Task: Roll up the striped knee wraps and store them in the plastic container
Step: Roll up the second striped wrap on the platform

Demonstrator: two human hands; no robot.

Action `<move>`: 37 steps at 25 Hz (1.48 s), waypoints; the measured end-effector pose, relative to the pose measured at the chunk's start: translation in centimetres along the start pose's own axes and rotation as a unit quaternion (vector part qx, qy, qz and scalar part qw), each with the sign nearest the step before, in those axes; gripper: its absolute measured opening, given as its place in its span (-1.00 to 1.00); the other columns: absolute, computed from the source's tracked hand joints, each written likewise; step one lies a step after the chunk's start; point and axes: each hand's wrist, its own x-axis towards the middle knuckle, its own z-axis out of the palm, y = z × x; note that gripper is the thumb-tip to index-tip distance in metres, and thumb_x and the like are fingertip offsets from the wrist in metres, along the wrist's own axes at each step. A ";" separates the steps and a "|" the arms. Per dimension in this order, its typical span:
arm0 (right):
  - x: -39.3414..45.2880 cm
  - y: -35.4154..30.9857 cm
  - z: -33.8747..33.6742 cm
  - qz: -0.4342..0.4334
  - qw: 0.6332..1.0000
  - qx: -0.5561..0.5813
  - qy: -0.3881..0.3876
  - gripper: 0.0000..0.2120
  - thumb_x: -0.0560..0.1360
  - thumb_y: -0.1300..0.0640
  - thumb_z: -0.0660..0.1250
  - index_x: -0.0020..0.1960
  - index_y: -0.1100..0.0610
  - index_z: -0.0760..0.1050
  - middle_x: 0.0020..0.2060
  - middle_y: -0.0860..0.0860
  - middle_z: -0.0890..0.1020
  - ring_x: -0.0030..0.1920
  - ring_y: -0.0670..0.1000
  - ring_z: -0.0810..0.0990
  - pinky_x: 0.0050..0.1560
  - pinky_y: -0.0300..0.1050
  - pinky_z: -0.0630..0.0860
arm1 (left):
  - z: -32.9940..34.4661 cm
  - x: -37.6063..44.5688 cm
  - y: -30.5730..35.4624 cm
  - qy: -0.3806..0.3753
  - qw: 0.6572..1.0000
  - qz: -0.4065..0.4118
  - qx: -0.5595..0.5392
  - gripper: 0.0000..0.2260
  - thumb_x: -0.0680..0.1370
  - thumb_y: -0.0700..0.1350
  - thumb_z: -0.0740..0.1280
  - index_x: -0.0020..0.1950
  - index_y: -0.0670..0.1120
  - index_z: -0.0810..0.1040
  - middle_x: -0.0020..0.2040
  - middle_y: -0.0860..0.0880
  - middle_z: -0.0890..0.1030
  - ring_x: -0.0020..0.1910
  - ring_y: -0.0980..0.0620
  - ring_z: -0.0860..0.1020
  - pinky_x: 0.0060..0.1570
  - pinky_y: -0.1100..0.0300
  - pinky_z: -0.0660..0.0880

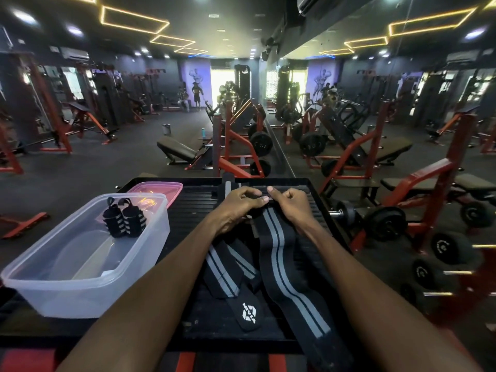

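Note:
A long black knee wrap with grey stripes (pixel 284 253) lies stretched toward me across the black ribbed platform (pixel 193 202). My left hand (pixel 239 205) and my right hand (pixel 291 204) both pinch its far end, fingers curled on the fabric. A second striped wrap (pixel 225 272) with a white logo tab lies loosely folded between my forearms. Two rolled striped wraps (pixel 124 220) sit inside the clear plastic container (pixel 67 288) at the left.
A pink lid (pixel 161 187) lies behind the container. Dumbbells (pixel 386 222) and a red rack stand to the right. Weight benches and machines fill the gym floor beyond, with a mirror wall on the right.

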 end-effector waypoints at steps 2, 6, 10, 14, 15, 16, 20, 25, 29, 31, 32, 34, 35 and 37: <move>0.1 0.9 0.3 0.004 1.000 0.000 0.005 -0.55 0.48 -0.10 0.48 -0.38 0.04 0.30 -0.49 -0.07 0.36 -0.46 -0.10 0.31 -0.39 -0.15 0.27 | -0.1 0.3 -0.5 0.045 0.996 0.052 0.051 -0.85 0.54 -0.09 0.45 0.05 -0.13 0.66 -0.07 -0.02 0.67 -0.08 0.07 0.60 -0.21 0.31 0.50; 0.5 1.6 0.5 0.012 0.999 0.025 -0.044 -0.72 0.46 -0.03 0.51 -0.16 0.10 0.47 -0.25 0.02 0.59 -0.24 -0.04 0.53 -0.16 -0.12 0.48 | -0.1 1.2 -1.6 0.102 0.989 0.062 0.086 -0.85 0.59 -0.10 0.39 -0.05 -0.16 0.67 -0.07 -0.11 0.67 -0.11 0.04 0.58 -0.29 0.32 0.51; 0.9 2.2 0.7 0.003 0.999 0.028 -0.042 -0.84 0.49 0.13 0.49 -0.02 0.19 0.59 -0.06 0.08 0.68 -0.06 -0.01 0.62 -0.07 -0.21 0.50 | 0.2 2.1 -2.0 0.096 0.989 0.057 0.093 -0.82 0.57 -0.08 0.41 -0.06 -0.19 0.68 -0.11 -0.05 0.66 -0.09 0.09 0.58 -0.11 0.30 0.47; 1.0 1.4 1.4 0.120 0.984 0.127 0.036 -0.83 0.48 0.22 0.45 0.02 0.30 0.60 -0.07 0.18 0.71 -0.06 0.11 0.69 -0.06 -0.05 0.64 | 0.7 2.6 -2.1 0.079 0.996 -0.023 0.018 -0.69 0.55 0.04 0.42 0.03 -0.22 0.67 0.01 -0.13 0.69 -0.04 -0.03 0.63 -0.06 0.11 0.55; 0.9 0.8 1.5 0.157 0.973 0.162 0.042 -0.84 0.48 0.27 0.42 0.02 0.34 0.60 -0.09 0.21 0.71 -0.12 0.13 0.70 -0.14 -0.04 0.66 | 0.8 2.7 -2.0 0.074 0.995 -0.055 -0.027 -0.69 0.55 0.02 0.43 0.04 -0.24 0.66 -0.02 -0.14 0.70 -0.08 -0.06 0.64 -0.05 0.04 0.57; 0.8 0.1 1.6 0.191 0.962 0.194 0.035 -0.86 0.47 0.31 0.37 0.01 0.35 0.60 -0.13 0.21 0.71 -0.20 0.13 0.70 -0.25 -0.07 0.66 | 0.6 2.7 -1.8 0.072 0.991 -0.084 -0.076 -0.73 0.56 -0.03 0.43 0.02 -0.26 0.65 -0.06 -0.16 0.71 -0.14 -0.07 0.66 -0.05 0.02 0.61; 0.6 -0.9 1.9 0.243 0.945 0.218 -0.036 -0.84 0.47 0.34 0.27 0.02 0.31 0.56 -0.18 0.22 0.64 -0.31 0.12 0.62 -0.33 -0.06 0.59 | -0.4 2.3 -1.2 0.041 0.973 -0.157 -0.164 -0.87 0.57 -0.22 0.40 0.02 -0.29 0.60 -0.30 -0.15 0.70 -0.38 -0.02 0.68 -0.42 0.14 0.62; 0.8 1.4 2.3 0.213 0.947 0.235 -0.051 -0.88 0.55 0.26 0.37 0.04 0.30 0.59 -0.08 0.24 0.71 -0.15 0.14 0.70 -0.03 0.06 0.66 | -0.4 2.7 -2.6 0.041 0.979 -0.145 -0.135 -0.81 0.57 -0.18 0.40 0.09 -0.28 0.62 -0.07 -0.18 0.71 -0.10 -0.08 0.68 0.07 -0.07 0.63; 1.4 3.5 1.6 0.157 0.967 0.188 -0.070 -0.92 0.54 0.20 0.42 -0.12 0.19 0.59 -0.13 0.17 0.70 -0.17 0.07 0.67 -0.02 0.01 0.63 | 0.0 2.9 -3.8 0.030 0.984 -0.108 -0.136 -0.86 0.56 -0.08 0.43 -0.08 -0.15 0.59 -0.09 -0.14 0.70 -0.11 -0.05 0.66 -0.09 0.07 0.65; 1.6 3.8 1.5 0.139 0.973 0.172 -0.073 -0.92 0.54 0.21 0.42 -0.13 0.17 0.61 -0.14 0.13 0.71 -0.13 0.06 0.67 0.03 0.02 0.62 | 0.6 3.0 -4.7 0.054 0.985 -0.082 -0.139 -0.81 0.54 -0.01 0.45 -0.12 -0.13 0.63 -0.08 -0.15 0.72 -0.10 -0.05 0.67 -0.08 0.07 0.61; 1.7 3.8 1.5 0.121 0.978 0.154 -0.071 -0.93 0.54 0.22 0.42 -0.13 0.15 0.61 -0.14 0.11 0.70 -0.10 0.05 0.66 0.07 0.02 0.60 | 0.9 3.1 -5.0 0.079 0.989 -0.054 -0.110 -0.79 0.53 0.02 0.45 -0.12 -0.12 0.66 -0.07 -0.14 0.72 -0.08 -0.03 0.66 -0.04 0.05 0.58; 1.8 3.7 1.8 0.084 0.987 0.115 -0.068 -0.92 0.54 0.24 0.42 -0.13 0.13 0.62 -0.13 0.06 0.68 -0.06 0.02 0.63 0.12 -0.01 0.56 | 1.1 3.0 -5.4 0.122 0.991 0.004 -0.051 -0.81 0.54 0.01 0.44 -0.07 -0.12 0.68 -0.12 -0.06 0.71 -0.10 0.06 0.63 -0.03 0.19 0.55; 1.9 3.8 1.9 0.072 0.990 0.104 -0.069 -0.91 0.54 0.25 0.42 -0.14 0.13 0.62 -0.14 0.05 0.67 -0.06 0.01 0.62 0.12 -0.03 0.55 | 1.2 3.0 -5.4 0.133 0.990 0.021 -0.043 -0.85 0.55 -0.04 0.44 -0.06 -0.12 0.68 -0.15 -0.01 0.69 -0.14 0.12 0.61 -0.10 0.32 0.53; 1.9 3.8 1.9 0.059 0.991 0.091 -0.077 -0.88 0.54 0.27 0.41 -0.16 0.11 0.61 -0.17 0.04 0.67 -0.07 0.00 0.61 0.10 -0.05 0.54 | 1.2 3.0 -5.4 0.137 0.989 0.034 -0.043 -0.95 0.55 -0.14 0.43 -0.08 -0.09 0.67 -0.20 0.07 0.66 -0.20 0.20 0.58 -0.23 0.49 0.45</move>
